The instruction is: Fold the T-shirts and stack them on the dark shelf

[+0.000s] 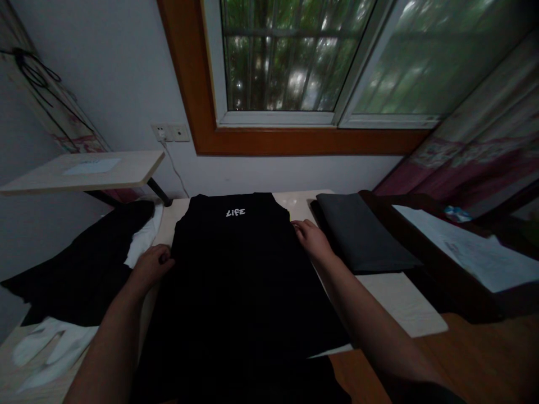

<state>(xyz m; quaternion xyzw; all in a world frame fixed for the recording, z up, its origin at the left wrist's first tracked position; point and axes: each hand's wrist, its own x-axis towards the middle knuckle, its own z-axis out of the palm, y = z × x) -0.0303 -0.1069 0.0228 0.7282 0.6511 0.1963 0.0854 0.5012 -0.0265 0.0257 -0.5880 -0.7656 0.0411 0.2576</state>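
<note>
A black sleeveless top (248,269) lies spread flat on the light tabletop, with small white printed characters (235,212) near its far edge. My left hand (152,265) is at its left side edge below the armhole, fingers curled and closed on the fabric. At the right armhole, my right hand (312,238) pinches the edge between thumb and fingers. A small yellow bit (290,215) shows just beyond those fingertips. The near end of the top runs down toward my body, where dark clothing blends with it.
To the left lie a heap of black cloth (92,258) and white cloth (53,345), near a raised wooden shelf (80,175). A folded dark grey cloth (364,233) rests on the right. Beyond it, a pale sheet (467,244) covers part of a dark surface. A window (298,56) is ahead.
</note>
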